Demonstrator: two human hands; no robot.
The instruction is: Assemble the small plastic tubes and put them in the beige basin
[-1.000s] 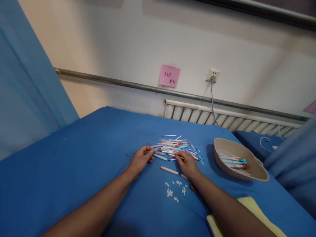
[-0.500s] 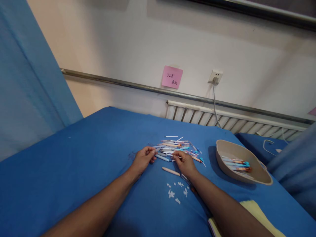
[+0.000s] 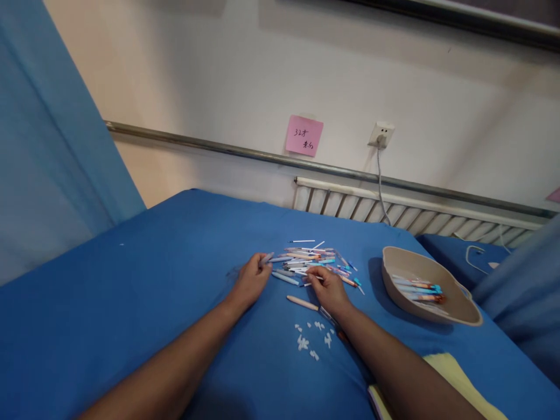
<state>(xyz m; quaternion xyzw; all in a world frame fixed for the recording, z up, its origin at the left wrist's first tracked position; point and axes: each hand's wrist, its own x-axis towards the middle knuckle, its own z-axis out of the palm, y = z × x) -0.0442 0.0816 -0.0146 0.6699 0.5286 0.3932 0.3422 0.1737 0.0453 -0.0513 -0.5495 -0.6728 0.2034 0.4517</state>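
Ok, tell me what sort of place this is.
Probably a curtained-off indoor workstation, though its wider use can't be told. A blue-covered surface bears a pile of pens and pen parts, blue curtain-like cloth hangs at the left, and a wall socket and radiator show behind.

The left hand (image 3: 252,280) holds a grey pen (image 3: 266,259) beside a pile of pens (image 3: 303,255) on a blue sheet (image 3: 175,256); the right hand (image 3: 329,290) pinches a thin white stick (image 3: 319,278). Nearer lie 1 tan pen (image 3: 301,302) and small white bits (image 3: 303,343). A beige basket (image 3: 466,309) holds more pens (image 3: 420,290).
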